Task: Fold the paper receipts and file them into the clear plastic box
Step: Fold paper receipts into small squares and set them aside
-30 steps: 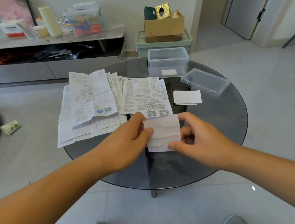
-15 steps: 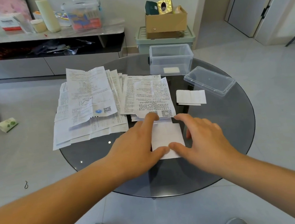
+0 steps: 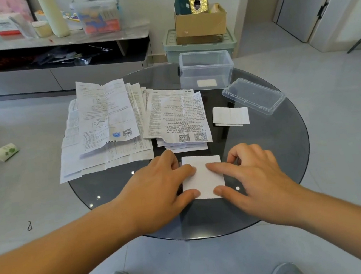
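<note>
**Item 1. Folded receipt** (image 3: 202, 177): blank side up, flat on the glass table (image 3: 277, 148) toward 6 o'clock, nearest the person. This is the piece being worked on and is not yet filed.

**Item 2. Left hand** (image 3: 158, 184): its forefinger and thumb lie straight across the receipt's 9 o'clock edge and press down without gripping. This probably pins the paper so it cannot slide on the slick glass.

**Item 3. Right hand** (image 3: 253, 173): mirrors the left from 3 o'clock, with forefinger and thumb flat on the sheet and the other fingers curled clear of it. The two forefingers nearly meet at mid-sheet, which suggests they are flattening a crease.

**Item 4. Clear box** (image 3: 207, 70): stands open at 12 to 1 o'clock, well apart from the hands. One small folded slip (image 3: 207, 82) lies on its floor.

**Item 5. Lid** (image 3: 253, 97): off the box, near the rim at 2 o'clock, which leaves the box mouth free.

**Item 6. Folded pieces** (image 3: 230, 115): stacked just inside the lid, apparently waiting to be filed.

**Item 7. Unfolded receipts**: a large pile (image 3: 106, 122) lies at 10 o'clock and overhangs the rim. A smaller pile (image 3: 177, 119) lies near the centre, within easy reach. Most of the task remains.
</note>
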The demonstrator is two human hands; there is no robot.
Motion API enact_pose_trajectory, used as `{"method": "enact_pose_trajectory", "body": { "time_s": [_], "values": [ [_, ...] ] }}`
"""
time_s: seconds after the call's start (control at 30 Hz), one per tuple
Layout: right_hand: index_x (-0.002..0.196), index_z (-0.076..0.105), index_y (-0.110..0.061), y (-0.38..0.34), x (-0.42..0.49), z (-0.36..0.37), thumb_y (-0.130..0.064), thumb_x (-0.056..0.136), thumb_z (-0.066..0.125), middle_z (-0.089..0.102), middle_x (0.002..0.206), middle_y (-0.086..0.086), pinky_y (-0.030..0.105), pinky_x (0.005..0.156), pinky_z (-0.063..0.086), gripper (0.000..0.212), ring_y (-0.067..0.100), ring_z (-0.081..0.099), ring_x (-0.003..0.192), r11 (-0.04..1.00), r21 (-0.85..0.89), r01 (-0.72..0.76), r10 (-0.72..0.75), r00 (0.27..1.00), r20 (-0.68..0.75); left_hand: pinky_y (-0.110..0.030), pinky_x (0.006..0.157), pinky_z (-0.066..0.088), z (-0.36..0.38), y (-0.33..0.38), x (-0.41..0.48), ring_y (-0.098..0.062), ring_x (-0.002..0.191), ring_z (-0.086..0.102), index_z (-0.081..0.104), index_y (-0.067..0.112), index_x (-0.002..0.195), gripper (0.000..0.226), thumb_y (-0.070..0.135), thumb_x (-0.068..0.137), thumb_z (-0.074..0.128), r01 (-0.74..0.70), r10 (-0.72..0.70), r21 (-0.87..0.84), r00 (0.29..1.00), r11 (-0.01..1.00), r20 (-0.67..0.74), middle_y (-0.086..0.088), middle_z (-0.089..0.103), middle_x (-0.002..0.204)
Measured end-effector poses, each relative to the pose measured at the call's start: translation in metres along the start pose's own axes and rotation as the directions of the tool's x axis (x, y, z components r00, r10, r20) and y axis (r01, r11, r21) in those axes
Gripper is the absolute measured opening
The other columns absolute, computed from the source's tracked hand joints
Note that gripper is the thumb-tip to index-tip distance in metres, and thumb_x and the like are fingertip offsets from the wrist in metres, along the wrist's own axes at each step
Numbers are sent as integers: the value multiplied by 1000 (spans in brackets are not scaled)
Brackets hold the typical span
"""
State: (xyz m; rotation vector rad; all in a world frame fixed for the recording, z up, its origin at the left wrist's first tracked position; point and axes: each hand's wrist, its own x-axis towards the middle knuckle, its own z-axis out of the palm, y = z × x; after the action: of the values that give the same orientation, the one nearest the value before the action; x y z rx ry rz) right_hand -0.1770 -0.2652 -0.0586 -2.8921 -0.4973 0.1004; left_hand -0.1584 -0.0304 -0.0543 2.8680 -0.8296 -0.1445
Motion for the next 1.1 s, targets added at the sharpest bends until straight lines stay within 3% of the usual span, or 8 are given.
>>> {"method": "enact_pose_trajectory", "body": {
  "time_s": [0.23, 0.33, 0.43, 0.53, 0.8, 0.87, 0.97, 1.1],
  "values": [
    [138, 42, -56, 12, 9, -14, -68, 85, 57, 30, 113, -19, 33, 105, 28, 57, 8, 28, 115, 995, 94, -26, 12, 989, 148, -24, 92, 44, -12, -7, 3, -4, 103, 40, 38, 50, 141, 63, 72, 84, 55, 47, -30, -140, 992, 989, 124, 15, 35, 118],
    [127, 53, -48, 10, 16, -18, -54, 84, 69, 46, 109, -17, 31, 98, 40, 46, 10, 45, 109, 954, 275, -118, 93, 991, 101, -24, 91, 44, -13, -7, 5, -4, 102, 41, 41, 50, 137, 62, 70, 82, 62, 65, -39, -193, 990, 979, 135, 16, 36, 118],
    [120, 60, -32, 3, 26, -21, -36, 85, 76, 65, 96, -12, 30, 84, 55, 39, 9, 64, 88, 812, 540, -222, 259, 966, 7, -25, 94, 45, -14, -6, 6, -6, 106, 42, 40, 51, 135, 62, 70, 81, 63, 76, -46, -209, 989, 975, 144, 16, 36, 119],
    [120, 59, -27, -8, 32, -27, -27, 84, 79, 69, 99, -2, 40, 82, 61, 41, 17, 72, 85, 608, 734, -303, 325, 938, 118, -33, 97, 47, -12, -4, 6, -8, 108, 42, 38, 50, 135, 65, 73, 79, 62, 89, -62, -196, 988, 976, 140, 12, 39, 121],
    [122, 54, -25, -24, 33, -21, -20, 78, 85, 66, 107, 5, 48, 93, 56, 54, 26, 67, 100, 387, 830, -402, 400, 884, 241, -31, 97, 46, -11, -2, 5, -8, 107, 41, 36, 49, 135, 68, 76, 77, 60, 98, -76, -179, 989, 979, 126, 12, 40, 120],
    [132, 47, -26, -25, 31, -20, -23, 78, 85, 69, 103, 4, 40, 87, 57, 67, 23, 69, 95, 391, 817, -423, 399, 878, 263, -32, 97, 47, -11, -2, 6, -8, 109, 42, 37, 49, 135, 69, 76, 76, 62, 103, -82, -187, 990, 977, 119, 12, 41, 122],
    [135, 41, -27, -29, 26, -19, -19, 83, 81, 71, 91, 4, 22, 56, 51, 66, 10, 68, 63, 495, 774, -395, 346, 907, 241, -32, 97, 48, -12, -1, 6, -9, 112, 46, 39, 48, 134, 71, 77, 74, 64, 109, -85, -206, 989, 973, 119, 13, 42, 124],
    [139, 40, -29, -23, 26, -19, -16, 83, 79, 71, 79, -1, 24, 60, 51, 69, 7, 65, 63, 620, 750, -229, 247, 965, 90, -18, 79, 48, -15, -3, 7, -3, 88, 55, 53, 42, 118, 51, 65, 76, 72, 122, -141, -367, 990, 922, -24, 17, 50, 107]
  ]
}}
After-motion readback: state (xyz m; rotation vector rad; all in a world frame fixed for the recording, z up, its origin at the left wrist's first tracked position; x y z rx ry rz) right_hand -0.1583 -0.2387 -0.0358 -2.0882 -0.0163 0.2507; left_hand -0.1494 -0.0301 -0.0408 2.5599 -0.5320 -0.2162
